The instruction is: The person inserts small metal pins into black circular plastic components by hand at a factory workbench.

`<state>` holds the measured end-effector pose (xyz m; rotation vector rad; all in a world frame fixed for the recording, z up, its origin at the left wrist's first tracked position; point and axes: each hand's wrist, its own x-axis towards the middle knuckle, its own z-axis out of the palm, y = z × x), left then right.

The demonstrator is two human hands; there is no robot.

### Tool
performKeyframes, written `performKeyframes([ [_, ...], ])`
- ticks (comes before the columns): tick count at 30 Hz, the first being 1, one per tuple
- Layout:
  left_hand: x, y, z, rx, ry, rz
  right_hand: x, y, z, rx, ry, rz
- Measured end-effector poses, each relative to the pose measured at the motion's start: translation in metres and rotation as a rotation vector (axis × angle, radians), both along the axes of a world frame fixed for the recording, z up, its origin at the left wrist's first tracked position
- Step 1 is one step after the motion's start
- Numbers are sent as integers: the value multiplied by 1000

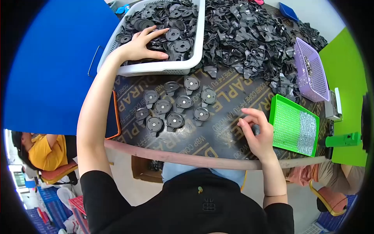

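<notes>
My left hand reaches into a white plastic basket heaped with black round discs. Its fingers are spread over the discs, and none is visibly gripped. Over the table's right half, my right hand hovers with fingers bent; a gap shows between thumb and forefinger, with nothing seen in it. Between the hands, several black disc assemblies lie on the table, each a round disc with an angular tab and most with a small metal centre. A green tray beside my right hand holds small silvery metal pins.
Loose black angular plastic pieces form a big pile at the back. A purple basket with small metal parts stands right of it. A blue panel borders the left, a green panel the right. Other people sit at both sides.
</notes>
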<state>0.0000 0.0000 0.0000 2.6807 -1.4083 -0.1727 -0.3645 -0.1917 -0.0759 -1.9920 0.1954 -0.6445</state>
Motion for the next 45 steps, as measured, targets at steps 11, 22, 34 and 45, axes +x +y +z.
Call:
performKeyframes([
  [11, -20, -13, -4, -41, -149, 84, -2, -1, 5, -22, 44, 20],
  [22, -23, -13, 14, 46, 24, 117, -4, -2, 5, -145, 57, 58],
  [34, -18, 0, 15, -330, 192, 60, -4, -2, 1, -196, 14, 99],
  [45, -13, -2, 28, -668, 173, 340, -11, -7, 29, -141, -98, 79],
])
